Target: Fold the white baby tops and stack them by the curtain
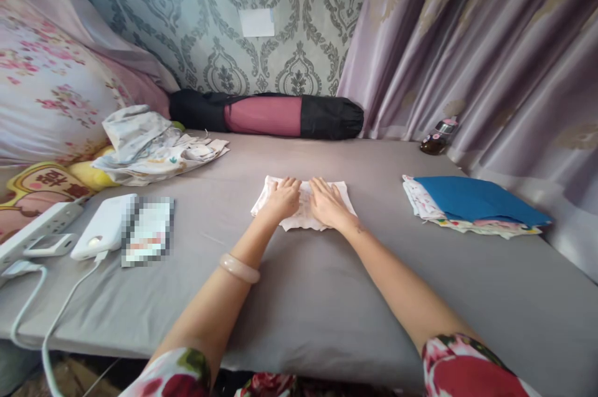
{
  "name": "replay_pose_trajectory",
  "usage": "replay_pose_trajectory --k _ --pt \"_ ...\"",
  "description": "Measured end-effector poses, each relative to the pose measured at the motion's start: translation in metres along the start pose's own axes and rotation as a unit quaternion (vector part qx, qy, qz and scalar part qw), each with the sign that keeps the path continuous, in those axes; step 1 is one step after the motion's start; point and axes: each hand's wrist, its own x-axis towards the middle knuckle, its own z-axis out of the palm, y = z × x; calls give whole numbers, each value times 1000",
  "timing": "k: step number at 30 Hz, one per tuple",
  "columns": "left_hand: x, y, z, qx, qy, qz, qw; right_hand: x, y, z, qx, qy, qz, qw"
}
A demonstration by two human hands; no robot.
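A small white garment with a faint pinkish print lies flat and folded on the grey sheet, in the middle of the head view. My left hand rests palm down on its left half, fingers stretched out. On the right half lies my right hand, flat as well, with its fingers extended. Both hands press on the cloth side by side, with a narrow gap between them. Parts of the garment under the palms are hidden.
Folded clothes with a blue piece on top sit at right. Crumpled light clothes lie at left, near a white power bank, a power strip and cables. A rolled black-and-pink bag and a bottle stand farther back.
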Motion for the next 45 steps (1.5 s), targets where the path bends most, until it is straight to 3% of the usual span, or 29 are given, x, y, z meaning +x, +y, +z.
replay_pose_trajectory --k 5,12,36,45 --pt "3 13 20 23 -11 -29 999 4 -10 21 -1 -25 24 999" --pt "-2 3 31 53 40 10 998 1 -9 20 0 -40 21 999" --pt "0 -2 32 59 12 22 998 6 -6 20 19 -78 37 996" --pt "3 2 25 41 8 6 999 8 -5 17 17 -44 32 998"
